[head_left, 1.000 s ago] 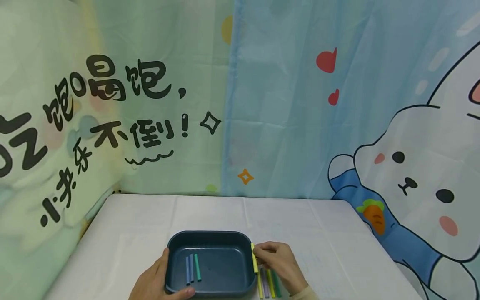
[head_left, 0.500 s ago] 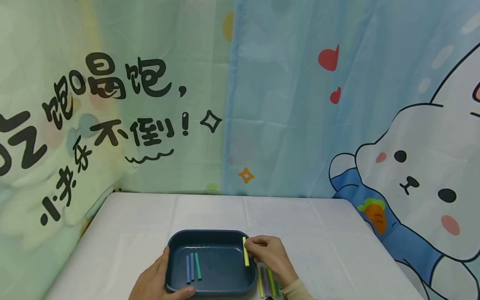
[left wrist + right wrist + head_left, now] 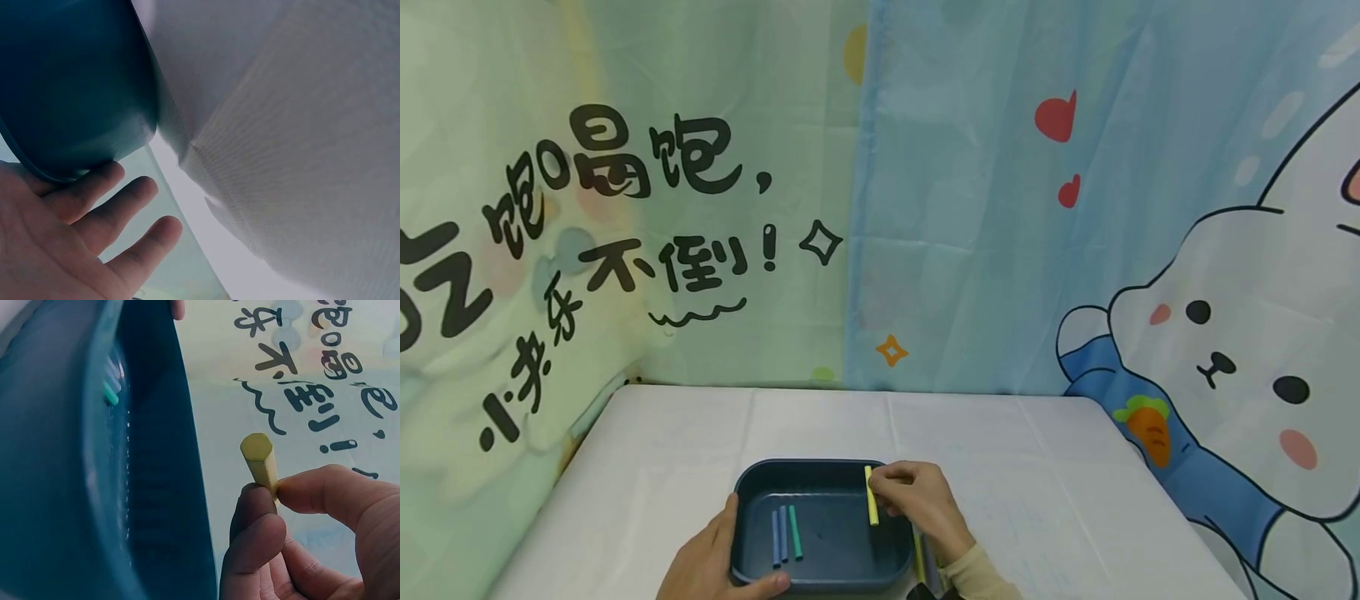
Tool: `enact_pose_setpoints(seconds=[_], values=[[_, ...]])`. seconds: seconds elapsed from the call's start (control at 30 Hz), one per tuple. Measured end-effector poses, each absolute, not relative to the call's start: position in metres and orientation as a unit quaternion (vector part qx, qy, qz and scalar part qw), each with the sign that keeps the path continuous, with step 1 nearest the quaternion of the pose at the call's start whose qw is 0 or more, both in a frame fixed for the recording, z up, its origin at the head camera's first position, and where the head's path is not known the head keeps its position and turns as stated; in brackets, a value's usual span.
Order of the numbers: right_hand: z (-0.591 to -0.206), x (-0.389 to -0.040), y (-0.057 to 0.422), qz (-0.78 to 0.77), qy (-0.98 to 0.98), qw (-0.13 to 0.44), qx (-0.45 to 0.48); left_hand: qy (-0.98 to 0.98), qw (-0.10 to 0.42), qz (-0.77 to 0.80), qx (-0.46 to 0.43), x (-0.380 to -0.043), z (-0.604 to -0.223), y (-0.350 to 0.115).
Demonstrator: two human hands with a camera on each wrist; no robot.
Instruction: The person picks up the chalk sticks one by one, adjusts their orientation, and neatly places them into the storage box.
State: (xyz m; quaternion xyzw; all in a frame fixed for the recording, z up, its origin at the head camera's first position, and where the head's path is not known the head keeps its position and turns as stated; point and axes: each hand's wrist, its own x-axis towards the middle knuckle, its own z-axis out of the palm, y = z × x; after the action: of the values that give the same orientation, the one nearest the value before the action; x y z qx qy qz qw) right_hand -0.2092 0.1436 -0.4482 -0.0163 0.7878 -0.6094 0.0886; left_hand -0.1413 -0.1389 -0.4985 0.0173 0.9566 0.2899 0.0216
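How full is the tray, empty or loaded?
Partly loaded: the tray holds two blue sticks and a green stick, with bare floor to their right. The yellow stick is pinched in the right hand.

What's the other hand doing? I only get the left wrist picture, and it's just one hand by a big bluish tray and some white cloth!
Observer: The right hand is pinching a yellow stick.
Operator: Cool! Is there stuff inside the tray?
Observer: Yes, two blue sticks and one green stick lie in it, side by side.
Operator: Are there any others outside it?
Observer: Yes, the head view shows another yellow stick just to the right of the tray.
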Motion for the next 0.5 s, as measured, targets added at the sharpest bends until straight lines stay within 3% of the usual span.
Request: enact_pose_setpoints(seconds=[0.5], values=[[-0.446,-0.216,0.123,-0.61,0.788,0.081,-0.027,0.957,0.024,0.289,0.013,-0.141,-0.499,-0.139]])
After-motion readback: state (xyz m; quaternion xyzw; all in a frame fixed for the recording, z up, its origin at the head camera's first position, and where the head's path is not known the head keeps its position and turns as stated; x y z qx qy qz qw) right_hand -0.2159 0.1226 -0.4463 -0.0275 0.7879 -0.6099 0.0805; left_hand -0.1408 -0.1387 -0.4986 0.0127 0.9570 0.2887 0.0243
